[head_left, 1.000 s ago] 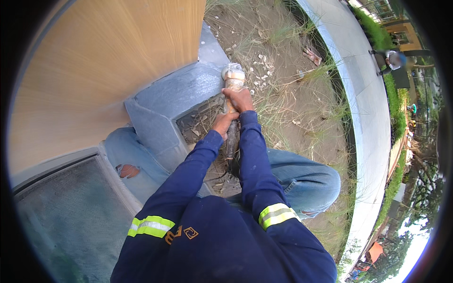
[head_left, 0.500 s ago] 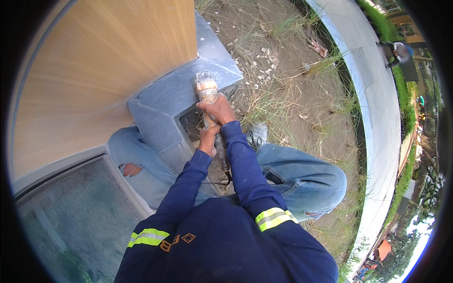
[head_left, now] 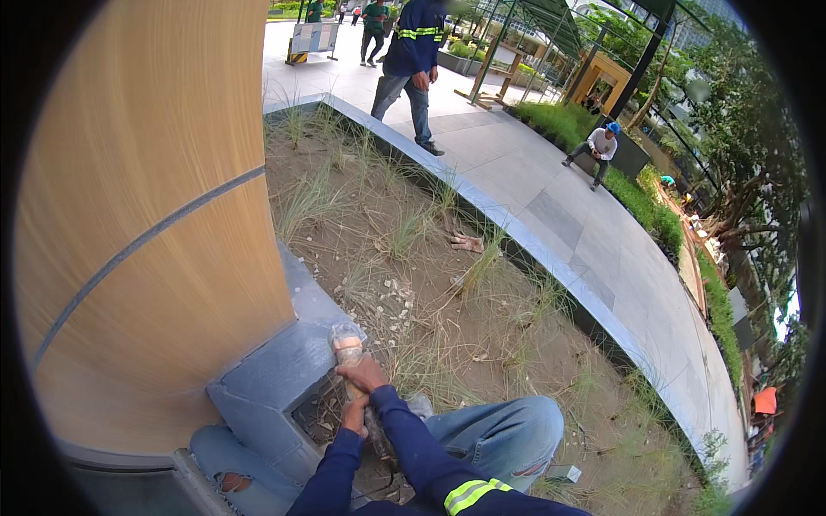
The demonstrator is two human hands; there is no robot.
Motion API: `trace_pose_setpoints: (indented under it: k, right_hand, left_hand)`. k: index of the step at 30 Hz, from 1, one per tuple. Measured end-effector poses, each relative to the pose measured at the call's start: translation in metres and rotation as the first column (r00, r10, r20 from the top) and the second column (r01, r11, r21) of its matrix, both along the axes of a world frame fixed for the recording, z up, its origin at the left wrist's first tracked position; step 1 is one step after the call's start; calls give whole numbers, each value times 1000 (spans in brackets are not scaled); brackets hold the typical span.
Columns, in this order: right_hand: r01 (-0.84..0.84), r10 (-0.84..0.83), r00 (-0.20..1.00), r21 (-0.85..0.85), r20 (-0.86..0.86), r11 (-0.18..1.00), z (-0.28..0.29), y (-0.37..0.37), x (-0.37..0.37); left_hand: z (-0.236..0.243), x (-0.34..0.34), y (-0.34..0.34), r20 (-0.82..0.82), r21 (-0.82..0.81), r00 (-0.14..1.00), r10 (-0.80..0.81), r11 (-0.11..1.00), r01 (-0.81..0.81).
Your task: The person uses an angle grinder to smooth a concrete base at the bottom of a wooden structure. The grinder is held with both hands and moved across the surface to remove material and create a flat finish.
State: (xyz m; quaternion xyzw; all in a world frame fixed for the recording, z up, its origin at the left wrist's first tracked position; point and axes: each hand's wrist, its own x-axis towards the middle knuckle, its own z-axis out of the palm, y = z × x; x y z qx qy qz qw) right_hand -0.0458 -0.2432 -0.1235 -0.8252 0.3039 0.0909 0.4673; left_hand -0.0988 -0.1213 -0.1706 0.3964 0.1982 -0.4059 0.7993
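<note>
A dust-covered angle grinder [head_left: 348, 347] is in both my hands, with its head over the corner of the grey stone ledge [head_left: 256, 378]. My right hand [head_left: 365, 375] is wrapped round its body just behind the head. Farther back on the grinder, my left hand [head_left: 354, 415] grips it close to my right wrist. The grinder's disc is hidden, and I cannot tell whether it touches the stone. The rear of the tool and its cord run down between my forearms.
A tall wood-grain panel [head_left: 163, 284] rises from the ledge at left. Sandy soil with dry grass tufts and white stone chips [head_left: 391, 310] lies ahead, bounded by a stone curb [head_left: 508, 228]. On the paving, a person [head_left: 413, 60] stands in navy; another [head_left: 596, 150] sits farther right.
My view has tilted up and swung round, bringing the walkway and people into sight. Both hands keep their hold on the grinder, which stays at the ledge corner.
</note>
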Motion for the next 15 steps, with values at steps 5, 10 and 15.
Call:
trace_pose_setpoints:
  k: [5, 10, 15]
  right_hand:
    - [-107, 107, 994, 17, -11, 994, -25, 52, -11]
    - [-171, 167, 985, 98, 52, 980, -2, 92, -22]
    - [-135, 134, 991, 159, 19, 978, -8, 72, -25]
  left_hand:
    - [-5, -30, 49, -18, -47, 990, 138, 989, -139]
    - [10, -41, 81, -41, 17, 981, 190, 982, -189]
    - [21, -42, 70, -17, -1, 988, 154, 988, -154]
